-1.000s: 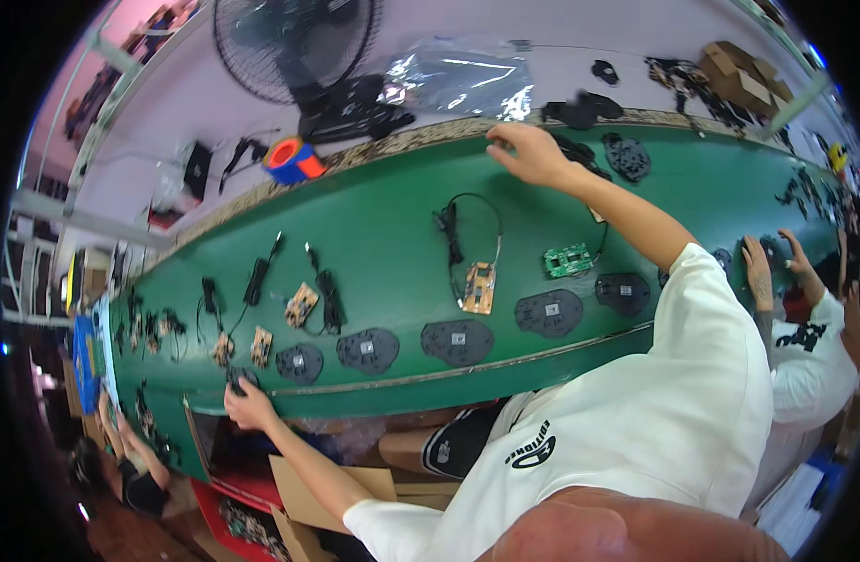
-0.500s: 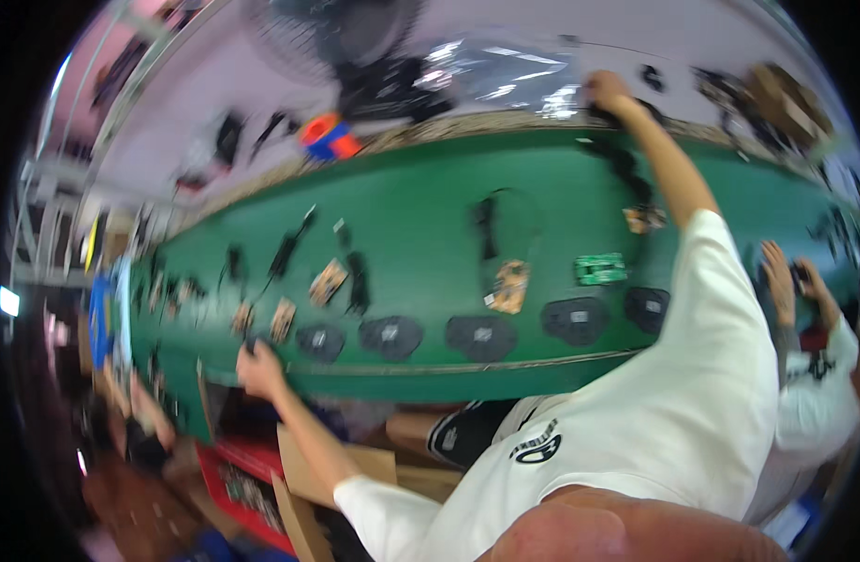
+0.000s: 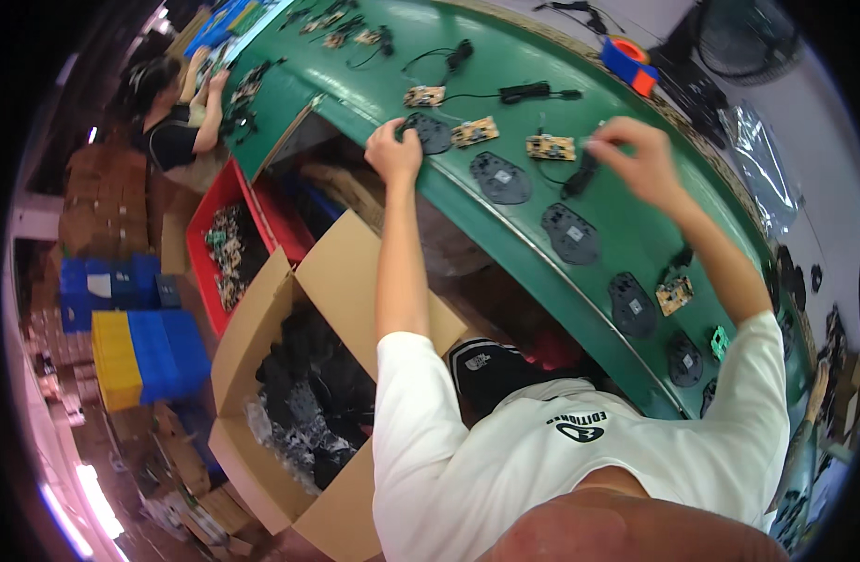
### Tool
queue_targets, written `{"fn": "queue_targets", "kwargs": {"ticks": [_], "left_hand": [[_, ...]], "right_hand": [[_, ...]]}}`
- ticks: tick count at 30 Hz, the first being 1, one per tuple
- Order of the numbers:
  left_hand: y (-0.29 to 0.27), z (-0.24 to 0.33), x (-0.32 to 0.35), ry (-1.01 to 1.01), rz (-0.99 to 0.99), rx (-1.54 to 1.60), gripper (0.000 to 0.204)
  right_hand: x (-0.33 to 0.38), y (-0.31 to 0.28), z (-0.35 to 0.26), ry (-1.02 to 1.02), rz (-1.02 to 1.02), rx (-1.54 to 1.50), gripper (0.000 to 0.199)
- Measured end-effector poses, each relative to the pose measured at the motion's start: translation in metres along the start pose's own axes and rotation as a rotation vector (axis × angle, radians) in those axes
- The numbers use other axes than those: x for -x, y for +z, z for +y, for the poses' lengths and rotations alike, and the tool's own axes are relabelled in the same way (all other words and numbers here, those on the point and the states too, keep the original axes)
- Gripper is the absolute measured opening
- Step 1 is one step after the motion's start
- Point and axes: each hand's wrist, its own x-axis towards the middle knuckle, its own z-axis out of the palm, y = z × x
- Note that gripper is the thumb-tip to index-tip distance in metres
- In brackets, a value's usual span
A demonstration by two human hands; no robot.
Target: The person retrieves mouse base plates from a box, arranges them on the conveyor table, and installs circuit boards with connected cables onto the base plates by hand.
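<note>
- Since the earlier frames, the right hand (image 3: 640, 164) has come from the bench (image 3: 509, 47)'s far edge to beside a board (image 3: 550, 148); the view has swung leftward.
- Its thumb and finger nearly meet at a pale tip; blur leaves it impossible to tell whether they grip it.
- That board lies just left of those fingertips, long axis roughly left to right, its cable (image 3: 578, 180) bunched below; the right hand is nearer.
- Left hand (image 3: 394, 155): curled around the left end of a dark shell (image 3: 432, 136) at the bench's near edge.
</note>
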Motion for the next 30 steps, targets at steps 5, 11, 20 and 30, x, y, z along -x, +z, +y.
{"fn": "queue_targets", "kwargs": {"ticks": [5, 11, 20, 30], "left_hand": [[0.002, -0.001, 0.003, -0.044, 0.026, 0.072, 0.024], [0.009, 0.016, 0.004, -0.063, 0.069, 0.139, 0.020], [0.004, 0.016, 0.006, -0.090, 0.132, 0.191, 0.014], [0.003, 0.019, 0.002, -0.048, 0.084, 0.128, 0.010]], "right_hand": [[-0.105, 0.163, -0.012, -0.104, -0.147, 0.203, 0.017], [-0.141, 0.233, 0.031, -0.189, -0.057, 0.456, 0.020], [-0.142, 0.237, 0.042, -0.176, -0.107, 0.434, 0.019], [-0.153, 0.227, 0.041, -0.187, -0.200, 0.529, 0.017]]}}
